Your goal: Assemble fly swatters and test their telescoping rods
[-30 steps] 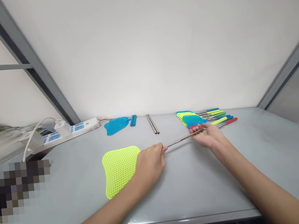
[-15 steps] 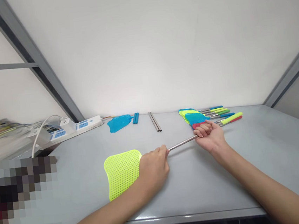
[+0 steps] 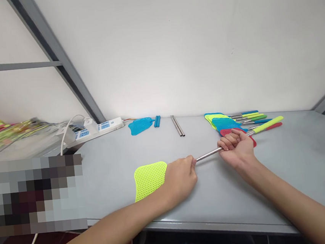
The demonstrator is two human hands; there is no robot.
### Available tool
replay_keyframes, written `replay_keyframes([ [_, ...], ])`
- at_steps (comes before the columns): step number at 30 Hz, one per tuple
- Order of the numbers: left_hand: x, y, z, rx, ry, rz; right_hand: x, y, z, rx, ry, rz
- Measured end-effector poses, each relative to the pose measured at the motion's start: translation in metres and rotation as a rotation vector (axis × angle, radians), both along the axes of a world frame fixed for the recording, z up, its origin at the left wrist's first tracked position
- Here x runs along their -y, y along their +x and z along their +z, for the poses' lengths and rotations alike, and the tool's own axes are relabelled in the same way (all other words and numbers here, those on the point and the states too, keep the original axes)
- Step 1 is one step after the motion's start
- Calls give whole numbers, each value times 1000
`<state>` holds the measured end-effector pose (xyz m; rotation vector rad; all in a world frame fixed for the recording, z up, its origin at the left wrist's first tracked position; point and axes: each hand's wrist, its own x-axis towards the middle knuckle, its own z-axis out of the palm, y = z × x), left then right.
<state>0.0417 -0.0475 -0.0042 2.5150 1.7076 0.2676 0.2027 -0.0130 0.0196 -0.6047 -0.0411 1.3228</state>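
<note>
Head view, the only one: yellow-green swatter [image 3: 150,178] held slantwise over the middle of the grey desk [image 3: 215,197], mesh toward the near edge, left of centre, shaft rising toward the far right corner. Can't tell if the mesh touches the desktop.

Left hand [image 3: 182,179]: fist closed over the neck, hiding the join of mesh and shaft. Right hand [image 3: 238,149]: palm up, fingers curled round the metal shaft [image 3: 208,154]. The yellow-green handle [image 3: 269,124] past it lines up with that shaft, so likely same piece.

Handling, my guess: light overall, thin shaft stiff but smooth and a bit slippery; faint steps suggest it may telescope. Mesh looks like soft, bendy plastic, poor to grip by its rim. Best holds: neck one end, shaft or handle the other. Nothing very fragile, though the neck could kink if twisted.

Around it: swatter pile [image 3: 226,123] by the far edge, toward the far right corner, just behind the right hand; two loose metal tubes [image 3: 179,127], two blue grips [image 3: 157,121] and blue mesh heads [image 3: 140,126] along the far edge, left of the pile; power strip [image 3: 109,124] at the far left corner.
</note>
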Motion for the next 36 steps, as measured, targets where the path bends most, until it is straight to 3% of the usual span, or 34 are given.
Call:
replay_keyframes([
  [6,-2,3,6,35,21,-32,-4,10,4,-5,52,80],
  [12,-15,-5,7,-39,126,-54,-16,21,2,86,-283,175],
  [18,-21,-8,9,-99,165,-56,-24,32,1,63,-378,179],
  [29,-18,-5,7,-76,161,-68,-25,40,9,-88,-258,203],
  [36,-11,-8,4,-43,151,-23,-24,26,-5,-75,-162,81],
])
